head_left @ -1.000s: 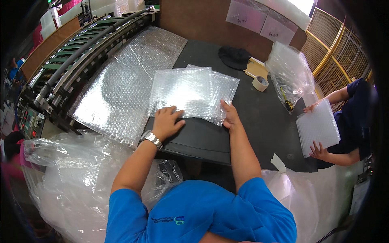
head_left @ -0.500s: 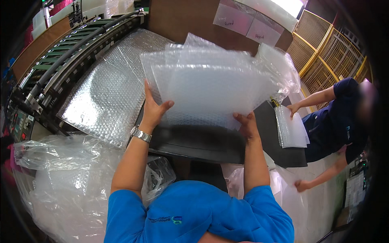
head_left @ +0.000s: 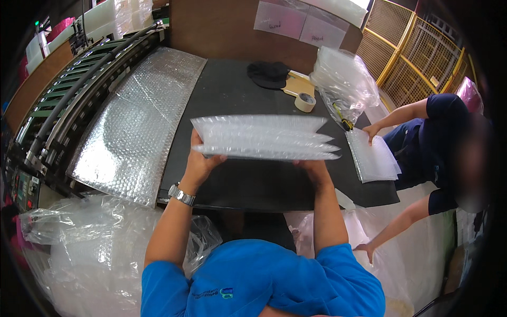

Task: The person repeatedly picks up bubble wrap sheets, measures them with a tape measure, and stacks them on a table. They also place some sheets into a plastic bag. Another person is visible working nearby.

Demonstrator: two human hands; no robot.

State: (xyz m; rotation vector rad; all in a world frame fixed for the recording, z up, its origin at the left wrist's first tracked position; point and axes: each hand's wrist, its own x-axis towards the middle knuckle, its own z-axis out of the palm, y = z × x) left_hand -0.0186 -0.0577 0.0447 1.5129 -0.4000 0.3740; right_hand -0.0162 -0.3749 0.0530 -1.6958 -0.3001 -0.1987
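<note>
A stack of clear bubble-wrap sheets or bags (head_left: pixel 264 138) stands on edge above the black tabletop (head_left: pixel 232 182). I see mostly its upper edges, fanned apart at the right end. My left hand (head_left: pixel 199 161) closes round its left side, the thumb on the near face and the fingers mostly behind. On the right, my right hand (head_left: pixel 315 170) grips the stack's lower right part; its fingers are largely hidden. A large bubble-wrap sheet (head_left: pixel 132 121) lies flat at the left of the table.
Behind the stack are a black cap (head_left: pixel 266 74), a tape roll (head_left: pixel 304 102) and a yellow-black cutter (head_left: pixel 346 124). A co-worker's hand (head_left: pixel 371 133) rests on another stack of sheets (head_left: pixel 372 156) at right. Clear plastic bags (head_left: pixel 100 253) bulge at lower left; a roller conveyor (head_left: pixel 79 79) runs behind.
The stack has come down and tipped from its broad face to its edges, with both hands still on it. The cap and tape roll behind now show. The co-worker's lower hand has moved left.
</note>
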